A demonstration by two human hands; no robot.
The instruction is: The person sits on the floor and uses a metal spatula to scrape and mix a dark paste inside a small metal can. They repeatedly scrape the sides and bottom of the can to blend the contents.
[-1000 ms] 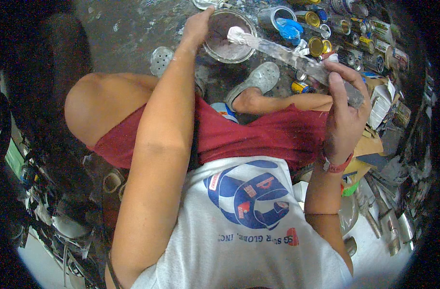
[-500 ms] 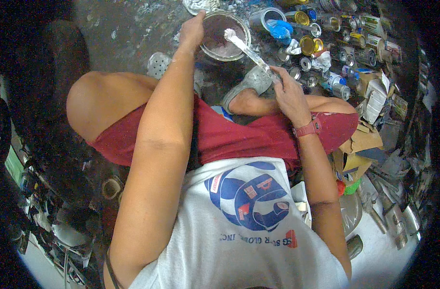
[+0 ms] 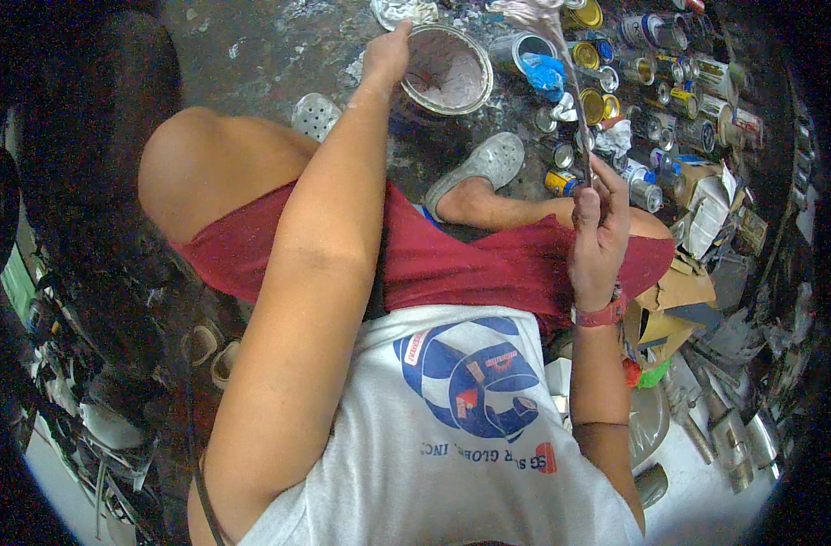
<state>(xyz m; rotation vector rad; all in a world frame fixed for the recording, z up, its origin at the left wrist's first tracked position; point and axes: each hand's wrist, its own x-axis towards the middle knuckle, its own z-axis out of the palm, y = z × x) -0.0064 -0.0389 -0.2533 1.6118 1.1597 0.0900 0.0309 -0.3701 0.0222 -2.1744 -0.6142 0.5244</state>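
A: How are the arms placed?
B: The left arm (image 3: 320, 264) is the largest shape, stretched almost straight past the bent knee, slanting up and slightly right. The right forearm (image 3: 602, 382) stands nearly upright on the other side, beside the maroon shorts (image 3: 470, 264).
A: And the bucket?
B: The round bucket (image 3: 447, 110) sits on the floor at top centre, beyond the grey clog (image 3: 493, 164). Pale pinkish paste (image 3: 463, 82) coats its inside.
A: What is the left hand doing?
B: The left hand (image 3: 385, 59), back upward, touches the bucket's left rim, just beside a crumpled white rag (image 3: 406, 11). Its fingertips are hidden, so I cannot tell how tightly they curl.
A: And the right?
B: The right hand (image 3: 600, 223) is partly closed, pinching a thin stick (image 3: 582, 118) between thumb and fingers. The stick points upward, right of the bucket and apart from it; its far end is blurred.
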